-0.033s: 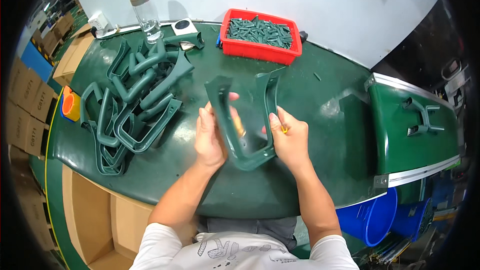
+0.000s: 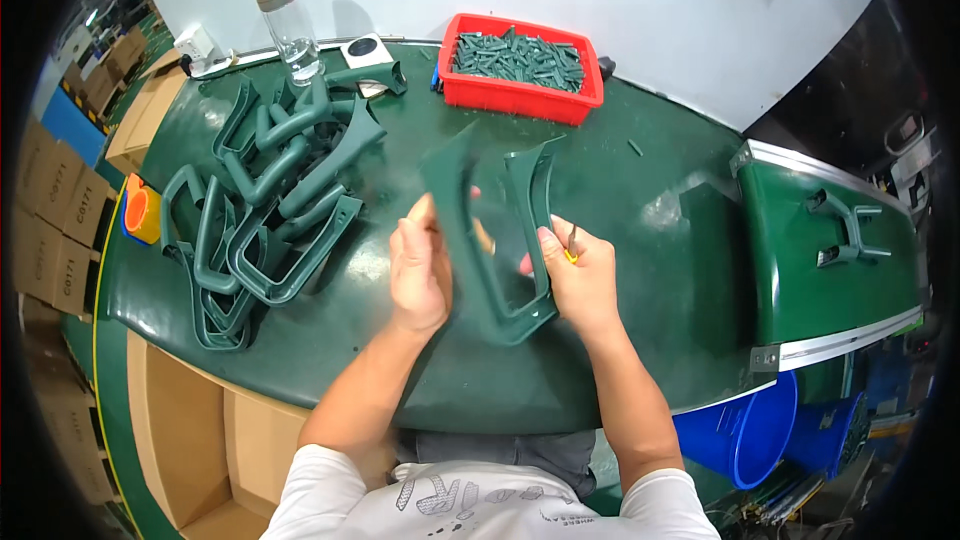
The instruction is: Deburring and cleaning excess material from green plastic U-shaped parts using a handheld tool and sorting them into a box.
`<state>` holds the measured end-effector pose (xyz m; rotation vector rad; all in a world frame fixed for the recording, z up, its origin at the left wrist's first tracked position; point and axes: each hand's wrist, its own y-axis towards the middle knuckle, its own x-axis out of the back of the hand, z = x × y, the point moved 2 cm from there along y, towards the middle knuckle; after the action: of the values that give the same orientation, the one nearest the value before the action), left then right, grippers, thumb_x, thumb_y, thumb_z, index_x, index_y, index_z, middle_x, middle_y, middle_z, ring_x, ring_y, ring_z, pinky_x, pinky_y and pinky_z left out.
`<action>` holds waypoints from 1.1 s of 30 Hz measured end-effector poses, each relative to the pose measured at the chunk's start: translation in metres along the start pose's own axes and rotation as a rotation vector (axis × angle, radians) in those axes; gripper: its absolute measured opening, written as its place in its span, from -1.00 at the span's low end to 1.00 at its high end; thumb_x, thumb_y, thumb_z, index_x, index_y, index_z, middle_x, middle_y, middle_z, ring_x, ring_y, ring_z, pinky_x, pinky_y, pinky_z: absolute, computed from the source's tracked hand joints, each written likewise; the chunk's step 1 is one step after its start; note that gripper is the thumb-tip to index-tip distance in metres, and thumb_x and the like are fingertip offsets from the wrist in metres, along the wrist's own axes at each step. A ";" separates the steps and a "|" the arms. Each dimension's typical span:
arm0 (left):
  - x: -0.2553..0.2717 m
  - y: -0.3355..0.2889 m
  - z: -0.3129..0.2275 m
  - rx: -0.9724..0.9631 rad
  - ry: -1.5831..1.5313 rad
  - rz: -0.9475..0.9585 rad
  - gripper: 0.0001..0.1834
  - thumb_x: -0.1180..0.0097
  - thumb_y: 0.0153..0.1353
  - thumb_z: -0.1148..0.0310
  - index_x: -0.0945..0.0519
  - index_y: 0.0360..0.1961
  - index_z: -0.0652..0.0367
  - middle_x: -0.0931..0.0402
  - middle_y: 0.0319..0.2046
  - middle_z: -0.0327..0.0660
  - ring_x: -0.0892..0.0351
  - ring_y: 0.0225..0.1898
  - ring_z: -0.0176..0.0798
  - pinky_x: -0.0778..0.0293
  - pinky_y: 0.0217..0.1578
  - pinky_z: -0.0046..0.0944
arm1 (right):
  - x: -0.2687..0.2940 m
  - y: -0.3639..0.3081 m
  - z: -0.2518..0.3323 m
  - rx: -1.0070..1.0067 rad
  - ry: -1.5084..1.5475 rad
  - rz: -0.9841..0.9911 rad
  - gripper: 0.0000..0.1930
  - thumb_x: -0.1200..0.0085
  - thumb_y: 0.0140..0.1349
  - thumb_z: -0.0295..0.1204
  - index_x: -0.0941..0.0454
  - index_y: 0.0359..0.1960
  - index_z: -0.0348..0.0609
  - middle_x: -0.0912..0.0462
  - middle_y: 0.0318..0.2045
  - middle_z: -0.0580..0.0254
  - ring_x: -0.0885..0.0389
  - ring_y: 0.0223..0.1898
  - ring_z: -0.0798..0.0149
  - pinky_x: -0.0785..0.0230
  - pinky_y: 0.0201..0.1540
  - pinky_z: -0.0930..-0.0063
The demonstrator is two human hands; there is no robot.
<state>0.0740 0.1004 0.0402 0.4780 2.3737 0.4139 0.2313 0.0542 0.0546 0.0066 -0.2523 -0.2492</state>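
Observation:
A dark green U-shaped plastic handle is held up over the table, tilted, its left leg smeared by motion. My right hand is closed round its right leg. A small tool with yellow on it and a pointed metal tip sticks out between that hand's thumb and fingers. Beside the left leg, my left hand is open, palm toward the handle. Its fingers reach behind the leg and are partly hidden. A small yellow-orange patch shows there, too blurred to name.
Several similar green handles are heaped on the left of the green table. At the back stand a clear bottle and a red bin of small green pieces. A green part lies on a raised surface at right. Cardboard boxes and blue bins stand below.
The handle has turned slightly, its left leg and bottom shifting right. The tool's metal tip now shows above my right hand. Both hands stay nearly in place.

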 end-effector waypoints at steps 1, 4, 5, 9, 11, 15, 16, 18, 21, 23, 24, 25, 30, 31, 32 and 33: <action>-0.001 0.003 -0.003 -0.116 0.464 -0.021 -0.56 0.12 0.26 0.24 -0.34 0.07 0.32 -0.44 -0.26 -0.09 -0.44 -0.30 -0.23 -0.37 -0.26 -0.30 | -0.003 -0.004 -0.004 -0.118 0.230 0.021 -0.76 -0.01 0.27 -0.41 -0.51 -0.20 -0.39 -0.61 -0.56 0.11 -0.58 -0.55 0.38 -0.40 -0.50 0.52; -0.008 0.014 0.000 -0.580 1.340 0.107 -0.40 -0.15 -0.23 0.69 -0.44 -0.01 0.30 -0.44 -0.13 0.01 -0.47 -0.19 0.00 -0.42 -0.15 -0.16 | -0.013 -0.022 0.000 -0.358 0.703 0.216 -0.79 0.07 0.30 -0.37 -0.54 -0.25 -0.26 -0.57 -0.60 0.21 -0.45 -0.65 0.47 -0.28 -0.60 0.62; -0.009 0.016 0.009 -0.634 1.302 0.186 -0.37 -0.18 -0.35 0.68 -0.46 -0.06 0.29 -0.47 -0.16 0.01 -0.50 -0.24 0.08 -0.47 -0.21 -0.15 | -0.014 -0.029 0.001 -0.372 0.778 0.286 -0.77 0.08 0.31 -0.35 -0.54 -0.24 -0.26 -0.57 -0.60 0.21 -0.44 -0.65 0.49 -0.26 -0.61 0.64; 0.010 0.015 0.012 -0.760 1.193 0.206 -0.45 -0.25 -0.36 0.60 -0.49 -0.17 0.29 -0.55 -0.30 -0.02 -0.55 -0.36 0.07 -0.51 -0.33 -0.16 | -0.006 -0.032 0.004 -0.421 0.568 0.432 -0.63 0.10 0.33 -0.16 -0.49 -0.14 -0.27 -0.56 -0.60 0.23 -0.37 -0.69 0.52 -0.20 -0.62 0.68; 0.015 0.013 0.019 -0.480 0.933 0.123 -0.64 -0.30 -0.11 0.49 -0.53 -0.23 0.30 -0.57 -0.28 -0.06 -0.58 -0.33 -0.07 -0.51 -0.30 -0.23 | 0.008 -0.018 -0.004 -0.212 0.303 0.390 -0.54 0.12 0.32 -0.06 -0.46 -0.08 -0.27 -0.57 -0.56 0.27 -0.45 -0.60 0.48 -0.27 -0.56 0.59; 0.023 0.008 0.026 -0.106 0.762 0.142 -0.57 -0.23 0.13 0.27 -0.40 -0.10 0.31 -0.57 -0.24 -0.10 -0.55 -0.28 -0.33 -0.47 -0.25 -0.37 | 0.039 0.006 -0.007 0.326 -0.422 0.023 -0.66 0.03 0.28 -0.20 -0.46 -0.13 -0.24 -0.56 -0.49 0.14 -0.56 -0.45 0.14 -0.37 -0.40 0.39; 0.024 0.009 0.029 -0.119 0.714 0.178 -0.58 -0.22 0.13 0.27 -0.40 -0.11 0.31 -0.57 -0.26 -0.10 -0.55 -0.29 -0.34 -0.47 -0.26 -0.37 | 0.042 0.007 -0.009 0.394 -0.461 -0.019 -0.70 0.00 0.25 -0.23 -0.49 -0.17 -0.23 -0.55 -0.51 0.13 -0.55 -0.47 0.12 -0.37 -0.42 0.39; 0.022 0.009 0.030 -0.094 0.717 0.232 -0.61 -0.22 0.13 0.27 -0.43 -0.15 0.32 -0.57 -0.27 -0.10 -0.54 -0.30 -0.34 -0.47 -0.26 -0.36 | 0.043 0.006 -0.017 0.509 -0.519 -0.054 -0.77 -0.07 0.20 -0.29 -0.53 -0.27 -0.20 -0.52 -0.54 0.15 -0.52 -0.50 0.12 -0.35 -0.46 0.38; 0.019 0.010 0.029 -0.110 0.769 0.306 -0.66 -0.22 0.13 0.27 -0.46 -0.21 0.32 -0.56 -0.29 -0.09 -0.53 -0.30 -0.33 -0.47 -0.27 -0.34 | 0.040 0.001 -0.026 0.613 -0.566 -0.047 -0.83 -0.14 0.11 -0.33 -0.57 -0.43 -0.18 -0.48 -0.60 0.22 -0.49 -0.55 0.18 -0.31 -0.53 0.36; 0.016 0.009 0.027 -0.092 0.757 0.316 -0.67 -0.23 0.12 0.28 -0.48 -0.24 0.32 -0.56 -0.29 -0.09 -0.52 -0.30 -0.32 -0.46 -0.27 -0.33 | 0.037 -0.001 -0.030 0.630 -0.586 -0.060 -0.84 -0.18 0.07 -0.34 -0.57 -0.51 -0.17 -0.45 -0.63 0.26 -0.47 -0.58 0.21 -0.29 -0.57 0.35; 0.013 0.008 0.026 -0.059 0.720 0.301 -0.68 -0.23 0.12 0.28 -0.49 -0.25 0.32 -0.56 -0.29 -0.08 -0.52 -0.31 -0.32 -0.46 -0.27 -0.33 | 0.036 -0.001 -0.032 0.633 -0.597 -0.061 -0.84 -0.18 0.06 -0.34 -0.57 -0.51 -0.17 -0.44 -0.64 0.26 -0.47 -0.58 0.21 -0.29 -0.57 0.35; 0.012 0.007 0.026 -0.027 0.684 0.286 -0.68 -0.24 0.12 0.28 -0.49 -0.26 0.32 -0.56 -0.29 -0.08 -0.52 -0.31 -0.32 -0.46 -0.27 -0.32 | 0.036 -0.001 -0.033 0.636 -0.608 -0.062 -0.84 -0.19 0.06 -0.33 -0.57 -0.50 -0.16 -0.44 -0.64 0.27 -0.47 -0.58 0.22 -0.29 -0.58 0.35; 0.014 0.007 0.026 -0.006 0.679 0.304 -0.66 -0.25 0.11 0.28 -0.49 -0.23 0.33 -0.56 -0.30 -0.09 -0.52 -0.32 -0.33 -0.46 -0.28 -0.33 | 0.039 -0.001 -0.034 0.660 -0.643 -0.079 -0.85 -0.20 0.04 -0.34 -0.57 -0.51 -0.14 -0.43 -0.64 0.27 -0.47 -0.59 0.22 -0.30 -0.59 0.34; 0.014 0.007 0.026 0.006 0.672 0.308 -0.65 -0.25 0.10 0.28 -0.49 -0.23 0.33 -0.56 -0.31 -0.09 -0.52 -0.32 -0.33 -0.46 -0.28 -0.33 | 0.038 -0.002 -0.033 0.659 -0.648 -0.083 -0.85 -0.20 0.04 -0.34 -0.58 -0.51 -0.14 -0.43 -0.64 0.28 -0.47 -0.59 0.22 -0.30 -0.59 0.34; 0.014 0.007 0.025 0.047 0.667 0.314 -0.65 -0.25 0.10 0.27 -0.49 -0.23 0.33 -0.57 -0.32 -0.09 -0.52 -0.32 -0.33 -0.46 -0.28 -0.34 | 0.038 -0.002 -0.033 0.659 -0.653 -0.087 -0.85 -0.20 0.04 -0.34 -0.58 -0.52 -0.14 -0.43 -0.64 0.28 -0.47 -0.59 0.22 -0.29 -0.60 0.34; 0.013 0.008 0.024 0.088 0.662 0.319 -0.64 -0.25 0.10 0.27 -0.48 -0.23 0.33 -0.57 -0.32 -0.09 -0.52 -0.32 -0.33 -0.46 -0.28 -0.34 | 0.038 -0.003 -0.033 0.656 -0.658 -0.091 -0.86 -0.20 0.04 -0.35 -0.58 -0.52 -0.14 -0.43 -0.65 0.28 -0.46 -0.60 0.22 -0.29 -0.60 0.33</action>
<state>0.0823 0.1170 0.0187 0.8745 2.9651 0.6988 0.2746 0.0415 0.0315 0.5946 -0.9823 -0.2441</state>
